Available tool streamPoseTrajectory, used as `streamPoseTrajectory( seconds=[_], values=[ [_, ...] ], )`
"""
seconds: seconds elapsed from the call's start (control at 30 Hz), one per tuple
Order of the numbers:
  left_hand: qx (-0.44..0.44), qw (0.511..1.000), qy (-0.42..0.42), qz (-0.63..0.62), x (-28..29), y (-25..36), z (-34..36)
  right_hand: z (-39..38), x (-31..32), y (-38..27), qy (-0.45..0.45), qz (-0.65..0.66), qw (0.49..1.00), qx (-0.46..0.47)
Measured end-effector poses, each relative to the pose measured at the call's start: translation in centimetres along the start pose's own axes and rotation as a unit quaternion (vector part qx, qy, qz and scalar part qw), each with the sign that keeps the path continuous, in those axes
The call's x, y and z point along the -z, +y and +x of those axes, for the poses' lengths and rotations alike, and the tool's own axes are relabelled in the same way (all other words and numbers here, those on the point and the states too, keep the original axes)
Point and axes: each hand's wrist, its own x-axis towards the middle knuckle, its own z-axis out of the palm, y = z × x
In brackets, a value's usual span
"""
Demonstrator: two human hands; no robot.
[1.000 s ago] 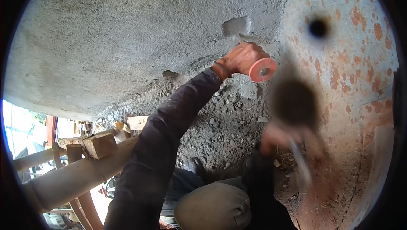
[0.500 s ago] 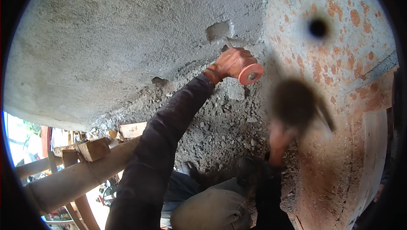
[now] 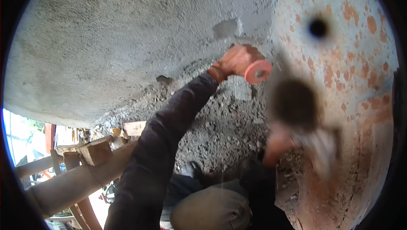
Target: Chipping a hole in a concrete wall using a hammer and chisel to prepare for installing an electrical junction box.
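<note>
My left hand (image 3: 240, 59) is wrapped round a chisel (image 3: 258, 72) whose round red-orange guard faces me. The chisel's metal end meets the grey rough wall (image 3: 140, 39), just below a squarish hole (image 3: 226, 28). Lower on the right, my right hand (image 3: 277, 146) is closed round the handle of what looks like a hammer (image 3: 323, 150). Motion smears the hammer's metal head, and a dark spot on the lens hides part of the hand and tool. The hammer is apart from the chisel.
Loose rubble (image 3: 220, 132) covers the ground along the wall's foot. A smaller hole (image 3: 163, 79) lies farther left. A wall with reddish patches (image 3: 335, 69) stands at the right. At the left are a thick pole (image 3: 72, 183) and wooden blocks (image 3: 96, 151).
My right hand has swung the hammer down a little, away from the chisel. My left hand keeps its hold on the chisel. The whole view has shifted slightly.
</note>
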Motion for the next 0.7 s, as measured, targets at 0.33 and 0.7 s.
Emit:
streamPoseTrajectory(
  seconds=[0.33, 0.7],
  values=[
    [-0.004, 1.000, 0.005, 0.010, -1.1, -0.7, -0.8, -0.4, -3.4, 6.3, -0.259, -0.494, 0.820, 0.126],
    [-0.023, 1.000, 0.007, -0.008, -1.8, 2.3, 1.7, -2.3, -4.0, -4.8, -0.274, -0.229, 0.907, 0.223]
  ],
)
